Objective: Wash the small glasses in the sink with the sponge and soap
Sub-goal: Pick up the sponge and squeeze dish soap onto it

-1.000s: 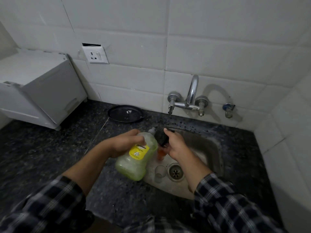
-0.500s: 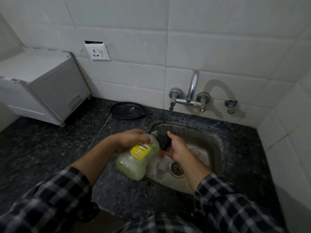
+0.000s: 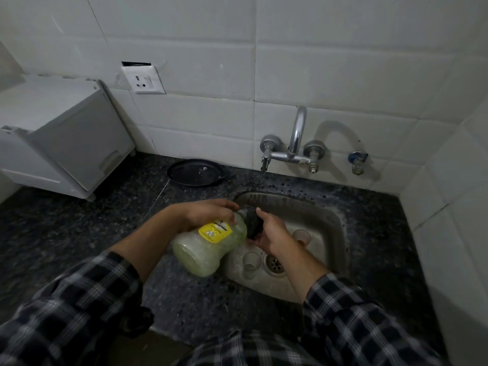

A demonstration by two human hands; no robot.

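My left hand (image 3: 208,213) grips a pale green soap bottle (image 3: 208,244) with a yellow label, tipped so its nozzle points right at a dark sponge (image 3: 253,220). That sponge sits in my right hand (image 3: 272,231), held over the left part of the steel sink (image 3: 330,233). One small clear glass (image 3: 250,262) stands in the basin beside the drain (image 3: 274,264). A second small glass (image 3: 301,235) stands further right, partly behind my right hand.
A chrome wall tap (image 3: 293,146) hangs above the sink's back edge. A black pan (image 3: 195,171) lies on the dark granite counter (image 3: 79,233) behind left. A white appliance (image 3: 60,138) stands at far left. White tiled walls close the back and right.
Both hands stay together over the sink with bottle and sponge; the bottle has tipped a little further toward the sponge. The camera has shifted slightly.
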